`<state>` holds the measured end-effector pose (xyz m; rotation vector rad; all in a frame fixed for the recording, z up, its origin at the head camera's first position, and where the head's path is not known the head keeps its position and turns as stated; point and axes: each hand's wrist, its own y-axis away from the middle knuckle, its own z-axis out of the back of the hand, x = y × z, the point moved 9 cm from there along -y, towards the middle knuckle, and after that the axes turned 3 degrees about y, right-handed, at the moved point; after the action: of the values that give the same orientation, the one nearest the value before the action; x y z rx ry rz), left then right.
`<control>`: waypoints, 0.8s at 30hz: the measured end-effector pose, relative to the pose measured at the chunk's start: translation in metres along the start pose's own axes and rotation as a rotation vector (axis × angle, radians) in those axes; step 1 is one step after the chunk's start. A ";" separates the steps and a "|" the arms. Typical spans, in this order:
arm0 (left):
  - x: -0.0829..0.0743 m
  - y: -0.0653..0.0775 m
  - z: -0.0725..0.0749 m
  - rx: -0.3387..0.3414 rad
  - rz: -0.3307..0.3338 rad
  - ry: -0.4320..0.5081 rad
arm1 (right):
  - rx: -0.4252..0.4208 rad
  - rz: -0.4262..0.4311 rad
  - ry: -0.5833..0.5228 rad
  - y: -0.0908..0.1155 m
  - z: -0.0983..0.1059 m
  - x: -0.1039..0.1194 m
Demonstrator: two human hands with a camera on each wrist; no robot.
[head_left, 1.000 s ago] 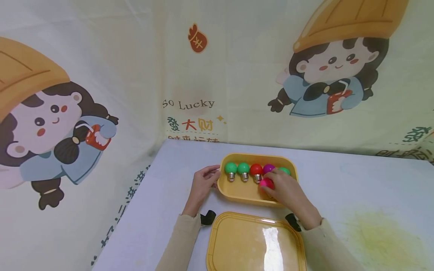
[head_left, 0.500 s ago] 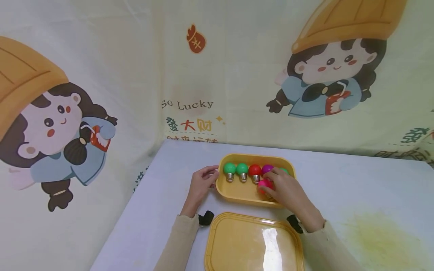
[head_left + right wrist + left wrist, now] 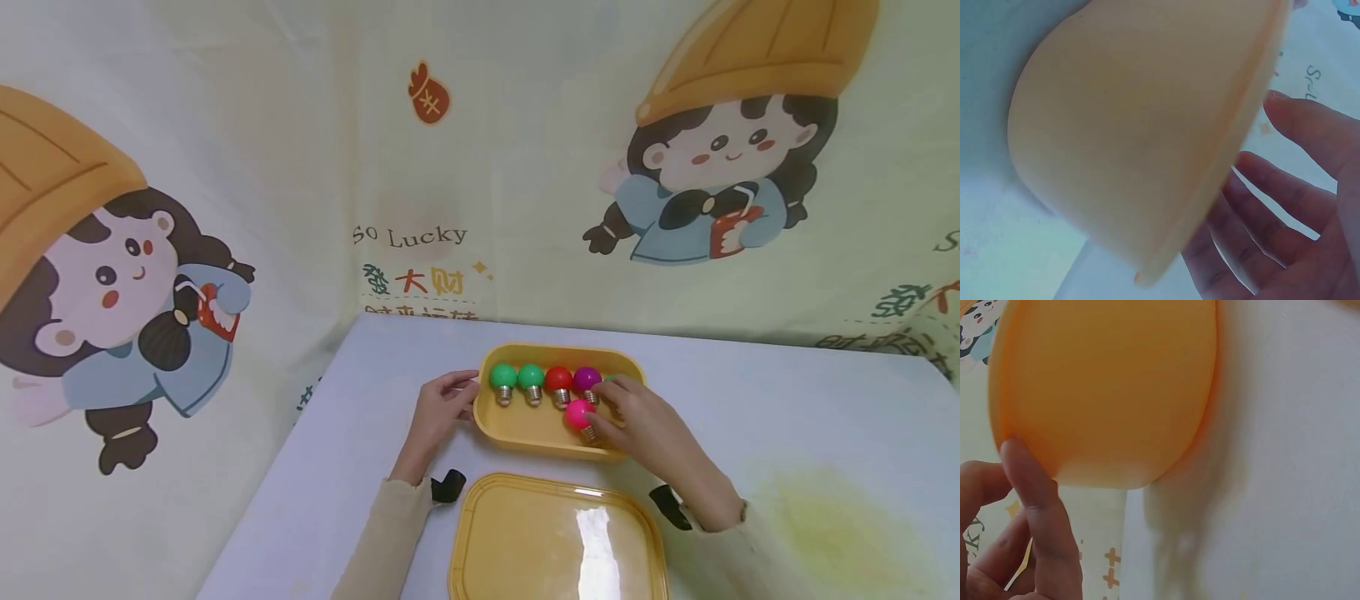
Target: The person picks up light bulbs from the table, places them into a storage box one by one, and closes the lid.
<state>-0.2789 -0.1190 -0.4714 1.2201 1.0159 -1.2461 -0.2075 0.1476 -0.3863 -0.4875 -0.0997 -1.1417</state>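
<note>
Inside a yellow plastic tub (image 3: pixel 525 433), several ball-shaped bulbs with metal screw bases stand in a row: a green bulb (image 3: pixel 503 377), another green bulb (image 3: pixel 531 377), a red bulb (image 3: pixel 558 379) and a purple bulb (image 3: pixel 587 380). A further green one is mostly hidden behind the right hand (image 3: pixel 651 421). In front of the row lies a pink bulb (image 3: pixel 578 414), its base toward the lower right. The right thumb and fingers, spread apart, are beside it over the tub's right end. The left hand (image 3: pixel 441 408) touches the tub's left end, thumb (image 3: pixel 1041 512) against its outer wall.
A flat yellow tray (image 3: pixel 540 542) with a raised edge lies nearer the person, just in front of the tub. Both stand on a white table (image 3: pixel 750 417). A printed cloth backdrop (image 3: pixel 540 167) hangs behind and at the left.
The right hand has let go of the pink bulb and drawn slightly to the right, so more of the bulb shows. The left hand keeps its place at the tub's end.
</note>
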 end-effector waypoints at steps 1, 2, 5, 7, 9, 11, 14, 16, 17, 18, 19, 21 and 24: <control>-0.001 0.000 0.000 0.008 -0.002 0.003 | 0.002 0.004 -0.008 0.001 0.001 0.000; -0.001 0.001 0.000 0.014 0.000 0.008 | 0.004 0.006 -0.015 0.002 0.003 0.000; -0.004 0.003 0.002 0.025 0.001 0.023 | 0.010 -0.003 -0.036 0.006 0.007 0.000; -0.006 0.006 0.004 0.028 0.003 0.026 | 0.013 -0.011 -0.040 0.009 0.008 -0.001; -0.007 0.009 0.007 0.030 0.017 0.017 | 0.011 -0.017 -0.040 0.013 0.010 -0.001; -0.008 0.013 0.009 0.038 0.030 -0.001 | 0.001 -0.014 -0.028 0.017 0.013 -0.001; -0.008 0.020 0.014 0.052 0.045 -0.031 | -0.019 0.000 -0.018 0.024 0.017 0.000; -0.009 0.025 0.017 0.063 0.038 -0.047 | -0.037 0.013 -0.012 0.030 0.021 0.000; -0.010 0.028 0.019 0.068 0.035 -0.054 | -0.043 0.020 -0.014 0.032 0.022 0.000; -0.011 0.031 0.020 0.074 0.032 -0.061 | -0.051 0.025 -0.018 0.035 0.024 0.000; -0.011 0.033 0.022 0.082 0.029 -0.069 | -0.058 0.029 -0.022 0.037 0.025 0.000; -0.011 0.038 0.025 0.097 0.032 -0.078 | -0.067 0.030 -0.039 0.041 0.027 -0.001; -0.011 0.046 0.029 0.123 0.046 -0.096 | -0.048 0.010 -0.089 0.047 0.028 -0.004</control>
<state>-0.2364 -0.1497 -0.4527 1.2587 0.8472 -1.3339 -0.1626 0.1785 -0.3779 -0.5813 -0.1474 -1.1150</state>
